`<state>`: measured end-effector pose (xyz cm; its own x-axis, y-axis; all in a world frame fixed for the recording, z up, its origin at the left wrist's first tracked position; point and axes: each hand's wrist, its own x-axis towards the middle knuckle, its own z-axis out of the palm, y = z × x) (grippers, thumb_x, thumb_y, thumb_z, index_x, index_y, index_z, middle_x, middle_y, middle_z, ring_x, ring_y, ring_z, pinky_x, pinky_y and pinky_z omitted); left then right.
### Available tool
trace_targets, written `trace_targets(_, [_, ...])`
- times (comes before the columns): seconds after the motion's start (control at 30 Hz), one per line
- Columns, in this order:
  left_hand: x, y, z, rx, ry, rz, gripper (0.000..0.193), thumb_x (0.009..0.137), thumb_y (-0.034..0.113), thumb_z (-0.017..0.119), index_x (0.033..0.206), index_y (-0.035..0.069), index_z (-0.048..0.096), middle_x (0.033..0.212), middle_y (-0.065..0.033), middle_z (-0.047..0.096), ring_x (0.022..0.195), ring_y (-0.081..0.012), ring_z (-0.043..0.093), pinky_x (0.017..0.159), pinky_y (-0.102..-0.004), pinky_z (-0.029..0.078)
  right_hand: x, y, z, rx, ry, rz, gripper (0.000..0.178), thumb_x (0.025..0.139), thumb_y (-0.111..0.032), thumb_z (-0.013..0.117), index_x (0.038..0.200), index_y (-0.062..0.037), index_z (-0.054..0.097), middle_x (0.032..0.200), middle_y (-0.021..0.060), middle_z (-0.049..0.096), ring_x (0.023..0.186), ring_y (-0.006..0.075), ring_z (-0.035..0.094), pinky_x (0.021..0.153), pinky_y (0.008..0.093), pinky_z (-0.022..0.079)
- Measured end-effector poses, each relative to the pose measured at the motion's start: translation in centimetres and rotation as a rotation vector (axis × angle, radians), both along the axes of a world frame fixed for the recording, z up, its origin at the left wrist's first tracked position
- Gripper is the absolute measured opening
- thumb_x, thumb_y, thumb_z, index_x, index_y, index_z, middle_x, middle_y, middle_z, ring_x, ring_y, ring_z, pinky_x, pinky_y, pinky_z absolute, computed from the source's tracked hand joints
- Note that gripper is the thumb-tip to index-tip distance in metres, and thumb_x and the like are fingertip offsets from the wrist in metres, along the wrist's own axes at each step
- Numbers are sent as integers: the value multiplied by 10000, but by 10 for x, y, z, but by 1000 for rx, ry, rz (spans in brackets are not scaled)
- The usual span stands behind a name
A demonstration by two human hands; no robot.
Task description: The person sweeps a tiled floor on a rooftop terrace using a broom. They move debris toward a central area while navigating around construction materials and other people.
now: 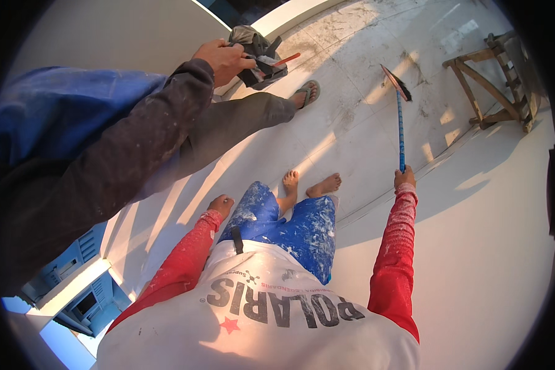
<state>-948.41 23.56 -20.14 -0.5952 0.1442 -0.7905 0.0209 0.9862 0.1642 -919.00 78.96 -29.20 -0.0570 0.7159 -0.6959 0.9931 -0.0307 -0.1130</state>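
Note:
In my right hand [405, 177], out to the right at the end of a dusty red sleeve, is the blue patterned handle of a broom [401, 132]. My fingers are closed around its near end. Its head, with dark bristles, rests away from me on the dusty floor [345, 92]. My left hand [222, 205] hangs beside my blue, white-spattered shorts [302, 231]. Its fingers look curled, with nothing visible in them.
On the left stands another person in a dark sleeve [135, 135] and sandals, one hand [222, 60] at a dark bag [253, 52] with an orange stick-like thing. A wooden stand [484, 80] is at the far right, beside a pale wall [475, 234].

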Motion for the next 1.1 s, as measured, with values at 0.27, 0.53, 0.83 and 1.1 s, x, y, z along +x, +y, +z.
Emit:
trace_targets(0.27, [0,-16,14,162,67,61,348,840,376,604,1010,81,678,965,-140,685,931,-288,647,840,-370,490,22,-48,186,62,-359,271,376,902,-341,535,1170,-83,581,1140,183,630,1077,376,591,929,452,472])
trace_targets(0.53, [10,-42,-32,164,134,190,336,839,357,604,990,69,689,988,-146,690,962,-286,647,852,-367,488,-11,-56,289,-259,-293,705,324,921,-341,537,1156,-138,628,969,131,680,886,278,663,804,417,517])
trace_targets(0.83, [104,38,11,-23,80,431,412,840,413,570,1021,54,659,1051,-182,660,1012,-362,613,886,-412,470,-97,-80,95,-619,212,1496,324,921,-297,512,1150,-96,622,968,139,679,860,302,661,771,412,521])
trace_targets(1.1, [207,172,90,-28,76,599,396,856,391,549,1029,52,660,1022,-194,662,1002,-340,621,878,-389,465,-118,-6,7,-609,-136,1280,378,948,-291,405,1269,-147,543,1307,137,552,1195,307,546,989,448,444])
